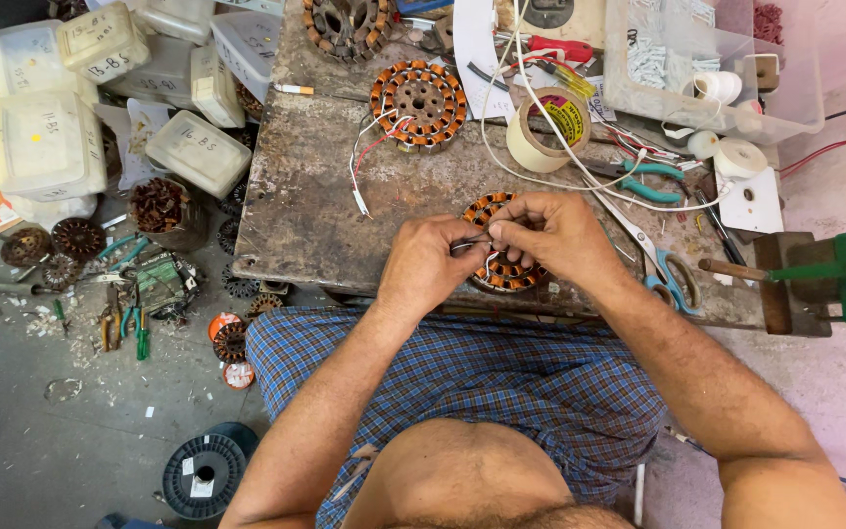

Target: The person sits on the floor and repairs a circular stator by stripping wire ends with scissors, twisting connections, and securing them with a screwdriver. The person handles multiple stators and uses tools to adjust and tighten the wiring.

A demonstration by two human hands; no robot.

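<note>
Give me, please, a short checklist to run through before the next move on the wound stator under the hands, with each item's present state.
1. Both hands on the work: left hand and right hand meet over the stator: ok.
2. Wire pinched between fingertips: looks so, end too small to see: cannot tell.
3. Stator resting flat on the bench: ok.
4. Scissors beside the right hand: ok.
5. Tape roll close by: ok.
6. Loose white cord trailing near the right hand: not ok.
</note>
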